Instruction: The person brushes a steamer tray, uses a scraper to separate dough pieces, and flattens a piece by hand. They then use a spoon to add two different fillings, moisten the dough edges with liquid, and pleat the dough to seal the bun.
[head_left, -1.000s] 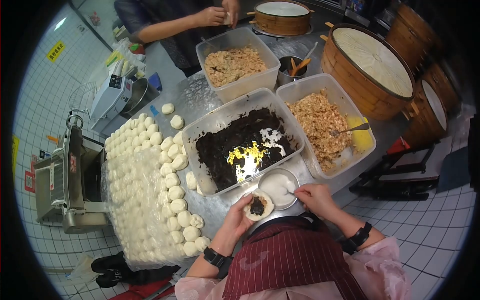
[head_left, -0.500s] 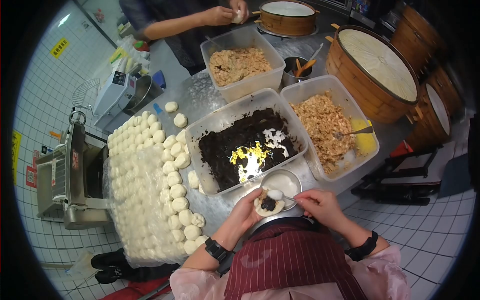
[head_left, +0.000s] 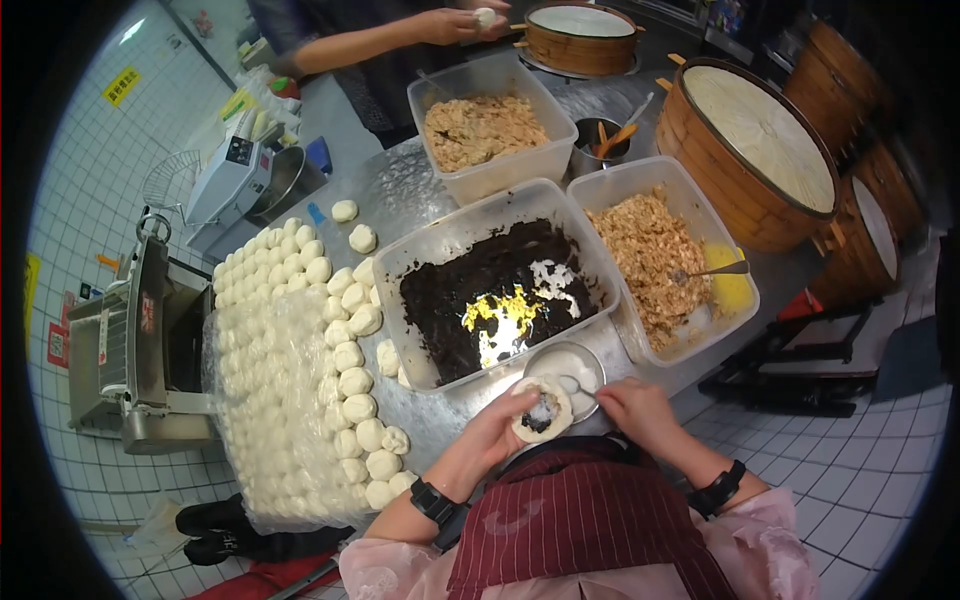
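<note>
From my remote seat, the steel table (head_left: 400,190) fills most of the view, with a wide heap of raw dough balls (head_left: 300,330) along its left side and a big bamboo steamer (head_left: 760,130) at the far right. Between them sits a clear tub of dark paste (head_left: 450,225), and a tub of minced filling (head_left: 650,165) stands just beside it on the right. Touching the near wall of the paste tub is a small metal bowl (head_left: 560,345) with something white in it. Close to my apron, my left hand (head_left: 495,430) is cupped under a flat dough round (head_left: 560,412), which lies in the palm at the table's near edge with dark paste and a white dab on top. My right hand (head_left: 640,410) is pinched around the handle of a small spoon (head_left: 574,384), whose tip is over the bowl's rim, just beside the dough round.
</note>
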